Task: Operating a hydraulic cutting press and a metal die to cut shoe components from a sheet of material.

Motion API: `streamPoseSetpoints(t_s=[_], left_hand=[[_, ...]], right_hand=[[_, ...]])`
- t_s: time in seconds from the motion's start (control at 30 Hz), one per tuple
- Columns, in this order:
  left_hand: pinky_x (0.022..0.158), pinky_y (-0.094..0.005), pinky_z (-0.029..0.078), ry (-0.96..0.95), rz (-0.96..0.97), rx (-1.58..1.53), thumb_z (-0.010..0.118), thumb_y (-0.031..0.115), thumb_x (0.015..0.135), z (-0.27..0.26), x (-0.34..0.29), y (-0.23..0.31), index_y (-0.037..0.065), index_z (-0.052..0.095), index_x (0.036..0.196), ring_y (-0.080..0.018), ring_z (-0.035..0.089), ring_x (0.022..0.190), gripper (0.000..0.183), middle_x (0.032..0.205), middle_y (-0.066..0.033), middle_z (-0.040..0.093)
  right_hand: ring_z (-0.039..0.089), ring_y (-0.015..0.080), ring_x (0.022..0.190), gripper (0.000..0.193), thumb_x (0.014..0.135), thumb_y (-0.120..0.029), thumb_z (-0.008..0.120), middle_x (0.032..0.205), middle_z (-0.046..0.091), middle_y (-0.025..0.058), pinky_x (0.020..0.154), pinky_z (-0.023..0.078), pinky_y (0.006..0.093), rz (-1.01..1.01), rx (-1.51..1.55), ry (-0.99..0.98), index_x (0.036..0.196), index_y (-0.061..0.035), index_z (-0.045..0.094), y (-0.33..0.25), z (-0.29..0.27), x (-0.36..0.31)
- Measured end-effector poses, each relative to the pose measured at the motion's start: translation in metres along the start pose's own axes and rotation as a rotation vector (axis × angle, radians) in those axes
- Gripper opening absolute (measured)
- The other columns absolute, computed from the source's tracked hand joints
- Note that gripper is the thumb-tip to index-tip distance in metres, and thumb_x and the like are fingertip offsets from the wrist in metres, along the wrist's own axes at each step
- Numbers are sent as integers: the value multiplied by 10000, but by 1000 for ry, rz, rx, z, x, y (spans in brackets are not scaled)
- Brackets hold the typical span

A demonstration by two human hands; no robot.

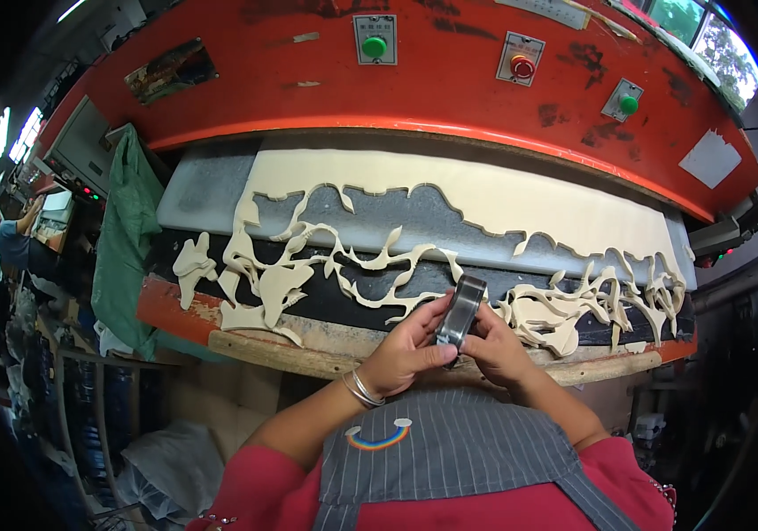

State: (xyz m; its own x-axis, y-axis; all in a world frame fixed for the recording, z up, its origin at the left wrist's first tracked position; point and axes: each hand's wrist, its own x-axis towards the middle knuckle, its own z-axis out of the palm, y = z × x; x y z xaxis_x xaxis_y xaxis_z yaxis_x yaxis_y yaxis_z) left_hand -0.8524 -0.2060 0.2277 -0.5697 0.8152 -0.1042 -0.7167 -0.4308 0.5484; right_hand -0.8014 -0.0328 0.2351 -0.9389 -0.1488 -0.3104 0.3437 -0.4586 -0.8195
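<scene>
In front of my chest I hold a dark metal cutting die [462, 308], a narrow band with shiny sides, tilted upright. My left hand [407, 347] closes on its lower left side, thumb along the bottom. On the opposite side, my right hand [498, 350] grips its lower edge with the fingers partly hidden behind it. Just beyond my hands lies a cream sheet [379, 170] with a ragged cut-out near edge. Curled cream offcuts [283, 288] are strewn over the black bed strip, and another tangle of scraps [547, 323] rests right of the die.
A red press [255, 88] spans the far side, with green buttons [375, 47] and a red button [522, 66]. Beneath the sheet is a pale cutting board [197, 199]. A worn wooden rail [308, 351] edges the bed. Green cloth [127, 248] hangs at left; a person [16, 234] works farther off.
</scene>
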Motion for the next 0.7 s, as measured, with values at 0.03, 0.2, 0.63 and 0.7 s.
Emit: streamPoseSetpoints(t_s=[0.03, 0.2, 0.63, 0.7], left_hand=[[1007, -301, 365, -3, 4, 207, 679, 146, 850, 6, -3, 3, 3, 245, 1432, -156, 440, 1200, 740, 1289, -91, 461], [885, -292, 440, 220, 153, 811, 736, 241, 811, 0, -2, -15, -5, 433, 1267, -161, 539, 1027, 600, 1112, -102, 559], [840, -335, 477, 1135, 314, 710, 500, 342, 966, -128, -68, 78, -30, 520, 1154, -218, 593, 937, 417, 1071, -127, 600], [888, -332, 461, 1340, 789, 2120, 581, 240, 922, -107, -50, 104, -28, 528, 1191, -233, 582, 995, 383, 1096, -140, 605]], right_hand=[[548, 138, 1046, 515, 822, -88, 679, 1137, 569, 59, 895, 453, 306, 18, -75, 31, 1279, -47, 444, -3, 1, -1], [625, 118, 859, 346, 788, -101, 739, 957, 650, 36, 748, 508, 267, 0, -176, 149, 1094, -36, 592, 21, -6, 14], [649, 261, 933, 230, 851, -138, 576, 982, 655, 144, 777, 521, 387, -190, -1608, 92, 1070, -71, 597, -88, -44, 131], [630, 310, 909, 232, 823, -162, 595, 939, 656, 125, 783, 518, 417, -80, -1948, 106, 1040, -86, 620, -113, -53, 164]])
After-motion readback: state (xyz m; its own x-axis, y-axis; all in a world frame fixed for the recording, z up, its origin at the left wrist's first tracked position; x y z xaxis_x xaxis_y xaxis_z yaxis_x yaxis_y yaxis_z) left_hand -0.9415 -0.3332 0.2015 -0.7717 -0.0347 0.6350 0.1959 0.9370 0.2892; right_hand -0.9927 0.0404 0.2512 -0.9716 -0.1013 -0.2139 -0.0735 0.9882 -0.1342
